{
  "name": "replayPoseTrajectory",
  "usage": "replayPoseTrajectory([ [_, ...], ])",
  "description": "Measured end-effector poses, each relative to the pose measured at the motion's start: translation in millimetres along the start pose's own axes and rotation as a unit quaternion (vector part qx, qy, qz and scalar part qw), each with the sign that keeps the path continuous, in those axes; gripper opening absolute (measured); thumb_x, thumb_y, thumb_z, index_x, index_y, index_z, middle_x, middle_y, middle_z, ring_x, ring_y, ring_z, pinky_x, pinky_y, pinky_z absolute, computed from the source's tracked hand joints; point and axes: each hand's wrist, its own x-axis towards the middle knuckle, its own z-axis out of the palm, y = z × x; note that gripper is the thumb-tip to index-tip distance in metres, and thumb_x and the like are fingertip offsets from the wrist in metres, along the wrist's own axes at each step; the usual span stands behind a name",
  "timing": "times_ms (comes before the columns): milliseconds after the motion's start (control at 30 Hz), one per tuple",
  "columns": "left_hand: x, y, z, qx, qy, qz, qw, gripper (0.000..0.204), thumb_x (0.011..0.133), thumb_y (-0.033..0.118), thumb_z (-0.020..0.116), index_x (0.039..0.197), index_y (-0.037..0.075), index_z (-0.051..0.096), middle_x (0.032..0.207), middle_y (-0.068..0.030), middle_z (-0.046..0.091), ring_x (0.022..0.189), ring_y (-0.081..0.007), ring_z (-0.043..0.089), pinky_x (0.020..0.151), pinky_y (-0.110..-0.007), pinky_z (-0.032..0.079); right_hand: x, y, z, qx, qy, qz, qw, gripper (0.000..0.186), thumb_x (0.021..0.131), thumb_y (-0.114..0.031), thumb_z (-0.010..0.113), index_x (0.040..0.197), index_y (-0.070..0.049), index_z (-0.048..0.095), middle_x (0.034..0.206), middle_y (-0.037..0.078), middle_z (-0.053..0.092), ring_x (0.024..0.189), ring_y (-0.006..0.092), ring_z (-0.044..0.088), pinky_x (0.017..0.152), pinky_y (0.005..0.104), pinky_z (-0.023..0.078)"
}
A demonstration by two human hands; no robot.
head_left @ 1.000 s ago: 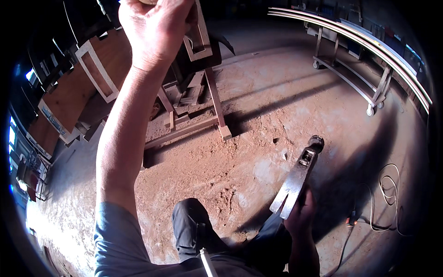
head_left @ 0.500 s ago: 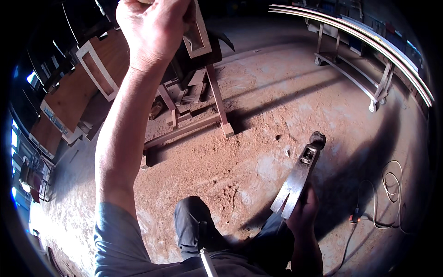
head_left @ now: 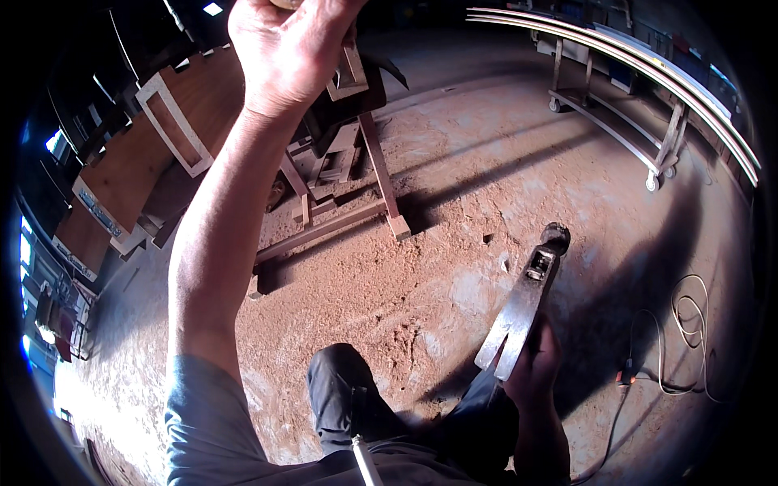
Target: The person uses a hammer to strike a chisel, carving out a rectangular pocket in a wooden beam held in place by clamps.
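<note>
My right hand (head_left: 536, 364) is closed on a claw hammer (head_left: 519, 312), gripping it just below the steel head. The split claw points toward me and the round striking face points away, low over the floor at the right. Raised at the top edge, my left hand (head_left: 284, 57) looks curled, its fingers mostly cut off by the picture's edge. A small tan rounded piece (head_left: 285, 3) shows in it, too little to name. Close behind this hand is the end of a wooden box frame (head_left: 350, 77) on a stand (head_left: 381, 174).
Wooden box sections (head_left: 174, 121) line the left side. Offcuts (head_left: 336, 158) lie under the stand, and sawdust (head_left: 356, 283) covers the floor. A wheeled rack (head_left: 616, 130) carries long boards (head_left: 648, 69) at the far right. A cable (head_left: 660, 364) coils at the right.
My left hand has shifted slightly right, and a tan rounded piece now shows at the top edge. The hammer in my right hand has barely moved.
</note>
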Motion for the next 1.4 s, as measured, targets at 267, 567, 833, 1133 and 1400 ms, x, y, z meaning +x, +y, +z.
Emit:
replayPoseTrajectory([
  [267,-2,-11,3,-0.008,0.012,0.010,1.000,0.017,0.089,0.010,0.077,0.085,0.008,0.061,0.063,0.0024,0.056,0.050,-0.0065,0.050,0.046,-0.024,0.039,4,1,0,-0.019,0.016,-0.017,1.000,0.018,0.086,-0.011,0.065,0.099,-0.001,0.057,0.072,0.004,0.058,0.064,0.0116,0.059,0.061,0.0290,0.049],
  [567,-6,-18,3,0.011,-0.012,0.052,0.999,0.015,0.089,0.010,0.076,0.088,0.007,0.062,0.065,0.0024,0.058,0.052,-0.0063,0.051,0.048,-0.024,0.040,24,-11,2,-0.064,0.017,-0.092,0.994,0.022,0.089,-0.013,0.070,0.103,0.000,0.059,0.077,0.007,0.061,0.067,0.0157,0.059,0.065,0.0306,0.050],
  [833,-15,-23,-2,0.047,-0.030,0.134,0.989,0.024,0.082,0.013,0.083,0.089,0.004,0.061,0.072,-0.0010,0.062,0.059,-0.0095,0.059,0.054,-0.024,0.048,73,-55,9,-0.050,0.013,-0.185,0.981,0.040,0.093,-0.028,0.079,0.114,0.001,0.061,0.086,0.006,0.060,0.079,0.0161,0.062,0.073,0.0303,0.052],
  [1133,-17,-22,-6,0.080,-0.127,0.255,0.955,0.031,0.079,0.020,0.087,0.090,0.003,0.064,0.082,-0.0041,0.074,0.073,-0.0089,0.071,0.067,-0.024,0.058,115,-107,20,-0.161,0.046,-0.397,0.903,0.050,0.093,-0.039,0.079,0.114,0.002,0.059,0.085,0.010,0.070,0.070,0.0213,0.069,0.066,0.0319,0.056],
  [1400,-26,-24,-11,0.111,-0.131,0.167,0.971,0.038,0.072,0.032,0.087,0.089,0.006,0.065,0.079,-0.0056,0.061,0.067,-0.0210,0.066,0.059,-0.031,0.053,108,-145,34,-0.225,-0.029,-0.322,0.919,0.042,0.092,-0.034,0.080,0.107,0.001,0.062,0.077,0.011,0.066,0.065,0.0213,0.067,0.059,0.0333,0.054],
])
